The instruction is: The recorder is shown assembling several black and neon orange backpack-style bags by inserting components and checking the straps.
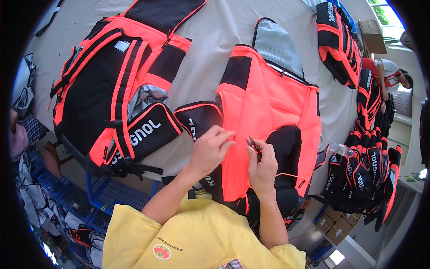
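Note:
A coral-and-black backpack lies on the pale cloth-covered table in front of me, its grey-lined flap folded away at the far end. My right hand is closed around small dark thread snips, blades pointing away from me, just above the coral fabric. To its left, my left hand is held in a pinch at the bag's near-left side, thumb and forefinger close together. Whatever sits between those fingertips is too small to make out. A black side panel with coral piping sticks out beyond the left hand.
Another coral-and-black backpack lies at the left, straps up. More finished-looking bags stand along the right, several stacked near cardboard boxes. Blue plastic crates are below the table's left edge. Another person works at far right.

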A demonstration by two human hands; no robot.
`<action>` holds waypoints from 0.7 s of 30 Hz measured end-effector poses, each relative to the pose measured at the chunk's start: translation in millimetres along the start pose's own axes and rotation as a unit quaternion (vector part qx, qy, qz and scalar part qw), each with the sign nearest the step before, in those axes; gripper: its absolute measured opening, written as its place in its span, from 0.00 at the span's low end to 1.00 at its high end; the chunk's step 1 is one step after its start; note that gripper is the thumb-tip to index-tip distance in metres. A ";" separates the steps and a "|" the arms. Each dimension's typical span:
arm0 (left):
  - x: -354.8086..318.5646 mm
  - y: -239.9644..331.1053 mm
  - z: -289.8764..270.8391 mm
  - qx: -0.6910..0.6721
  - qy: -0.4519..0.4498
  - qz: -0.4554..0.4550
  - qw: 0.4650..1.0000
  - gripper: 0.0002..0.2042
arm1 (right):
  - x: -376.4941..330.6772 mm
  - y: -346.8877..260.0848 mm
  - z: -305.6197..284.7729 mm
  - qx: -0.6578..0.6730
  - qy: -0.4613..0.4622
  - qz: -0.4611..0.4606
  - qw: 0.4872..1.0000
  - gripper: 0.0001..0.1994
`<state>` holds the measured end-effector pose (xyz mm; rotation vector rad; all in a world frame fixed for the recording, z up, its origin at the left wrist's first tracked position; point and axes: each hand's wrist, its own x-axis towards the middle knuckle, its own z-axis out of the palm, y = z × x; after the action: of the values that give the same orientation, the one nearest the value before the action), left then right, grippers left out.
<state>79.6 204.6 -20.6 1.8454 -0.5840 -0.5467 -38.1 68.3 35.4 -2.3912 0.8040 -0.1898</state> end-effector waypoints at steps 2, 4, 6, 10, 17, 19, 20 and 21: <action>0.2 -9.3 3.8 0.007 0.010 0.007 1.000 0.12 | -0.6 -4.4 3.8 0.011 -0.011 0.011 1.000 0.13; 3.7 -17.0 7.9 0.022 0.027 0.053 0.998 0.08 | -1.6 -5.5 5.8 0.017 -0.019 0.021 0.999 0.13; 9.4 -27.5 10.2 0.065 0.012 0.109 0.992 0.08 | -3.8 -4.3 7.8 0.025 -0.026 0.032 0.999 0.13; 20.0 -26.5 6.7 0.138 -0.057 0.150 0.977 0.06 | -2.0 -1.0 11.7 0.040 -0.017 0.034 0.998 0.13; 1.5 -37.4 18.3 -0.181 0.004 -0.051 0.982 0.04 | 2.1 3.8 13.4 0.031 -0.018 0.037 0.999 0.12; -7.5 -36.6 24.8 -0.269 -0.001 -0.125 0.955 0.04 | 2.3 3.5 12.5 0.035 -0.019 0.042 0.998 0.12; -8.8 -34.5 26.6 -0.352 -0.005 -0.197 0.915 0.05 | 2.0 2.7 11.9 0.039 -0.021 0.046 0.998 0.12; -8.7 -30.9 27.7 -0.386 0.004 -0.198 0.901 0.06 | 1.6 1.6 11.0 0.040 -0.021 0.046 0.998 0.12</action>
<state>59.9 199.7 -57.7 1.1880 0.0497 -0.8885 -34.2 71.8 25.5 -2.2697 0.8696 -0.1322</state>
